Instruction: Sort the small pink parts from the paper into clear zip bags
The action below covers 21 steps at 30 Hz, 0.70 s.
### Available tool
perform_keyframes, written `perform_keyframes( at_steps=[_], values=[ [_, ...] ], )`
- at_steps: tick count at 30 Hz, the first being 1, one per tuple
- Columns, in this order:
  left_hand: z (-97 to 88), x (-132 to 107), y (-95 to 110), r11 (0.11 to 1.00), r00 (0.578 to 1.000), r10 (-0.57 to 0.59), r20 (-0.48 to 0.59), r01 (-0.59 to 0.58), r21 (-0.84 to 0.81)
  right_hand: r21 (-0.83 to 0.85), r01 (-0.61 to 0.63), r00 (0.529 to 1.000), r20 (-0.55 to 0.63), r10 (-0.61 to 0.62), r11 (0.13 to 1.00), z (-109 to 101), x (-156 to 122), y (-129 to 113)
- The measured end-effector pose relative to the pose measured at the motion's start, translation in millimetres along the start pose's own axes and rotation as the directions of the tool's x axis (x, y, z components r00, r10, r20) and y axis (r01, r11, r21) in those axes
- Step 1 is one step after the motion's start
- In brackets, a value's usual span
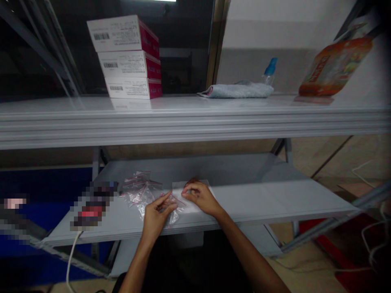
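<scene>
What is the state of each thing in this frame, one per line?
left hand: pinching the zip bag
right hand: pinching the bag's other end
bag pile: loose on lower shelf
boxes: closed, stacked three high
cloth: folded, lying flat
spray bottle: upright behind cloth
orange pack: leaning, tilted

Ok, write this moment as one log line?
left hand: pinches small clear plastic zip bag | right hand: pinches same bag | pile of clear bags: beside left hand | under: grey shelf
</scene>
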<state>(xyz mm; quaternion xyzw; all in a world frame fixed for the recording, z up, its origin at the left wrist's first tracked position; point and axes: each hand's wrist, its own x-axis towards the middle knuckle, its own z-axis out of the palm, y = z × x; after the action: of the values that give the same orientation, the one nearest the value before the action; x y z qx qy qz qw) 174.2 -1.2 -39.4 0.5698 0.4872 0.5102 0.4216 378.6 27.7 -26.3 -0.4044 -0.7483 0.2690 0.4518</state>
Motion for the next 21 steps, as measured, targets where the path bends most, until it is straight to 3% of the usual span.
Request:
perform_keyframes(
  at_steps=[5,8,12,16,21],
  values=[
    [1.5,-2,4,0.998,0.998,0.03,0.056,-0.033,0.051,0.149,0.031,0.981,0.183,-0.058,0.988,0,-5,-11],
    [2.1,-2,6,1.0,0.999,0.006,0.04,-0.007,0.028,0.15,0.016,0.996,0.081,-0.028,0.989,2,-5,-5],
    [2.0,-1,6,0.999,0.999,-0.032,-0.001,0.032,0.005,-0.032,-0.066,0.992,-0.108,0.062,0.997,4,0,10],
    [1.9,-2,6,0.999,0.999,-0.035,-0.012,0.034,-0.01,-0.287,-0.13,0.99,-0.087,0.109,0.949,7,2,18],
    [2.0,-3,6,0.997,0.998,-0.056,-0.01,0.055,-0.051,-0.352,-0.138,0.99,-0.059,0.125,0.926,12,-1,22]
  ],
)
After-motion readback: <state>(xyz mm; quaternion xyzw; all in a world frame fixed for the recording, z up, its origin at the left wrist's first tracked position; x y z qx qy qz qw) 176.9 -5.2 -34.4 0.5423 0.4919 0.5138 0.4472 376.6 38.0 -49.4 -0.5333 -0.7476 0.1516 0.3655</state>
